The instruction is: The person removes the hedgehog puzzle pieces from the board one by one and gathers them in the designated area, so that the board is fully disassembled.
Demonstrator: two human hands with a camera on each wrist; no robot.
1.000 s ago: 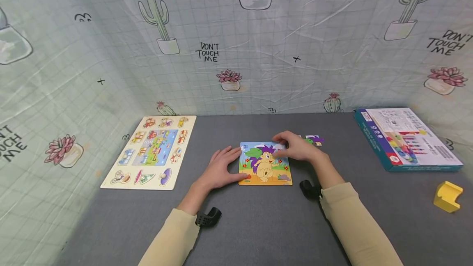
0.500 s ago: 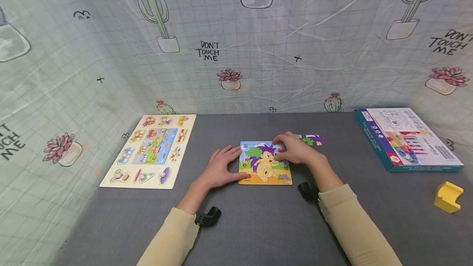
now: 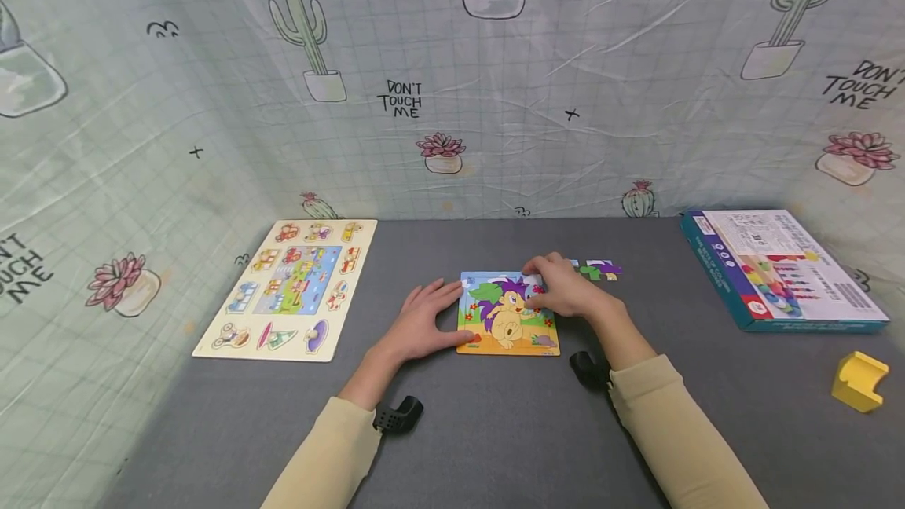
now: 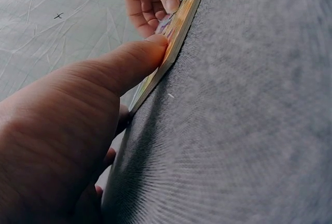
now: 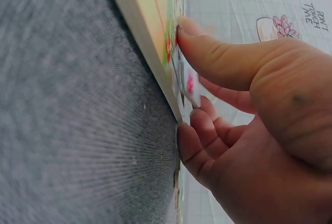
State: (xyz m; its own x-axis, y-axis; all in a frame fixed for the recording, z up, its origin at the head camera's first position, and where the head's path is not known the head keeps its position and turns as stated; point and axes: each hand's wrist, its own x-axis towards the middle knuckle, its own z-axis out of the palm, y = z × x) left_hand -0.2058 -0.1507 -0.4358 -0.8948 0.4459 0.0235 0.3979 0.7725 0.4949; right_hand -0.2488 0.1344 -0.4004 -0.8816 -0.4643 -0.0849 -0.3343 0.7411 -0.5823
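A square hedgehog jigsaw puzzle [image 3: 505,328] in a flat tray lies in front of me. My left hand [image 3: 423,324] steadies its left side, fingers spread along the edge and thumb on the lower left corner. At the upper right corner, my right hand [image 3: 568,286] pinches a puzzle piece [image 5: 191,85] between thumb and fingers. In the right wrist view this piece sits tilted, partly raised from the tray's surface. From the head view the right hand hides that corner. Just beyond it lie loose puzzle pieces [image 3: 604,268] with purple and green print.
To the left is a cream wooden peg board [image 3: 283,336] with vehicle and toy pictures. A flat box [image 3: 799,258] lies at the back right, with a yellow notched block [image 3: 859,381] nearer on that side. A printed cloth [image 3: 495,124] stands behind the grey table [image 3: 495,438].
Both hands stay nearly in place at the puzzle. My right hand has shifted very slightly at the upper right corner; the camera view has tilted a little.
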